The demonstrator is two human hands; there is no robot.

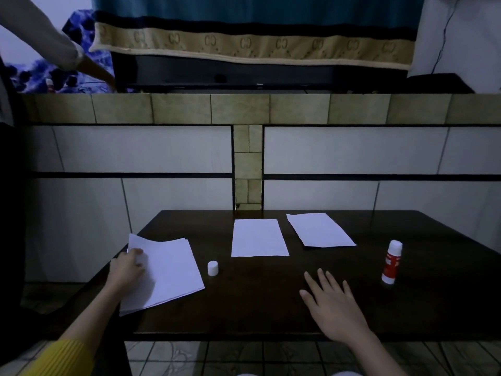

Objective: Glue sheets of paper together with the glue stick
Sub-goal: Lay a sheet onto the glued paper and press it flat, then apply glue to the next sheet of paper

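Note:
A stack of white paper sheets (168,272) lies at the left of the dark wooden table (271,308). My left hand (127,270) grips the stack's left edge, fingers curled over its corner. Two single white sheets lie at the back: one in the middle (259,238), one tilted to its right (320,229). The red and white glue stick (391,262) stands upright and uncapped at the right. Its white cap (212,268) stands between the stack and the middle sheet. My right hand (332,305) hovers flat over the table's front, fingers spread, holding nothing.
A tiled wall (162,150) rises right behind the table. Above it is a ledge with a dark appliance under a teal and beige cloth (252,44). Another person's sleeve and hand (67,52) reach in at the upper left. Tiled floor shows below the table's front edge.

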